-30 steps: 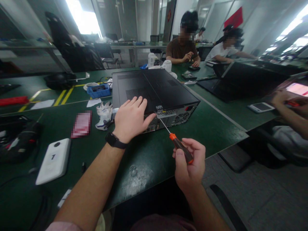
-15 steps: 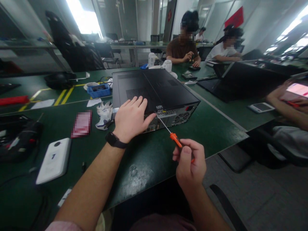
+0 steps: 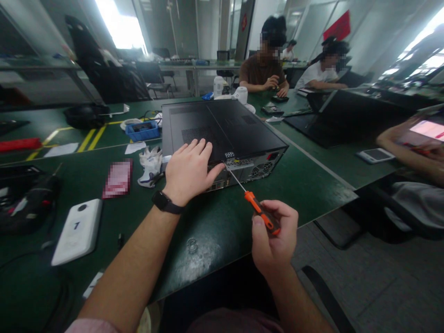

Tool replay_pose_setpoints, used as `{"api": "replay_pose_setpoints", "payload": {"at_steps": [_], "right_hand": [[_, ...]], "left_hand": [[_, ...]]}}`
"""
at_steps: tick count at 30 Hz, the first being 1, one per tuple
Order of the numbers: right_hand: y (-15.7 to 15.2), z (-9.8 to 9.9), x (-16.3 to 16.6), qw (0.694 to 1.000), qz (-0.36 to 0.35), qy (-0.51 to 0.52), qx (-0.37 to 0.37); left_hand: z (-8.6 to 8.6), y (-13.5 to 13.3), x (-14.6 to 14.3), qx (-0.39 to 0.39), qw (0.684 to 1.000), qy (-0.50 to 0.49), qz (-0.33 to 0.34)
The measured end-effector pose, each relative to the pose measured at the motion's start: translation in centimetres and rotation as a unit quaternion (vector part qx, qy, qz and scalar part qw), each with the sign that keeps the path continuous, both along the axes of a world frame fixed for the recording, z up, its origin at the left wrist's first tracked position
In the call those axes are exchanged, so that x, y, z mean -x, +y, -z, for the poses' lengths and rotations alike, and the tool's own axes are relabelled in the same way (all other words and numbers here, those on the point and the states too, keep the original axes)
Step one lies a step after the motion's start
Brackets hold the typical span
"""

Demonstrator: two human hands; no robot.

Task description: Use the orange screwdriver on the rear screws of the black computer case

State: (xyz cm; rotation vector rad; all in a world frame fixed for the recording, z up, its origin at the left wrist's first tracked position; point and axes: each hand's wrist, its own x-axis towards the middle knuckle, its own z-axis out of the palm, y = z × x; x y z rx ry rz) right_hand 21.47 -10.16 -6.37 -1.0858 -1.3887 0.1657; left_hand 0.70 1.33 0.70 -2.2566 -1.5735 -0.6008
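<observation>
A black computer case (image 3: 222, 125) lies flat on its side, its rear panel with fan grille turned toward me. My left hand (image 3: 192, 171) rests open on the case's near edge, palm down, with the thumb stretched toward the rear edge. In my right hand (image 3: 275, 236) is a screwdriver (image 3: 260, 210) with an orange and black handle, held between thumb and fingers. Its thin shaft slants up and left, and the tip meets the rear edge of the case beside my left thumb. The exact spot under the tip is too small to make out.
Left of the case are white gloves (image 3: 151, 166), a blue tray (image 3: 142, 132) of small parts and a white device (image 3: 77, 231). White bottles (image 3: 219, 87) stand behind it. To the right are a black laptop (image 3: 360, 113) and a co-worker's arm (image 3: 402, 148). Other people sit across the table.
My right fingers have shifted on the screwdriver's handle, which has turned so more of it shows. The tip stays at the case edge, and my left hand has not moved.
</observation>
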Motion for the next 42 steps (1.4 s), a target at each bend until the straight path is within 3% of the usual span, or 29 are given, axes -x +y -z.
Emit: {"api": "replay_pose_setpoints", "payload": {"at_steps": [6, 13, 19, 26, 36, 42], "right_hand": [[0.12, -0.06, 0.27, 1.0, 0.013, 0.01, 0.026], [0.13, 0.11, 0.07, 0.998, -0.027, 0.032, 0.037], [0.25, 0.06, 0.22, 0.999, -0.001, 0.001, 0.035], [0.37, 0.09, 0.25, 0.995, 0.001, 0.053, 0.08], [0.13, -0.24, 0.31, 1.0, 0.013, 0.011, 0.025], [0.18, 0.32, 0.41, 0.996, 0.006, 0.065, 0.06]], "left_hand": [[-0.14, -0.07, -0.02, 0.006, 1.0, -0.002, -0.001], [-0.13, -0.04, -0.06, 0.001, 1.0, 0.006, -0.005], [-0.22, -0.11, -0.06, -0.002, 1.0, 0.013, -0.002], [-0.02, 0.02, 0.03, 0.003, 1.0, 0.001, -0.002], [-0.07, 0.01, -0.01, 0.0, 1.0, 0.005, -0.002], [-0.03, 0.06, 0.03, 0.002, 1.0, 0.0, -0.001]]}}
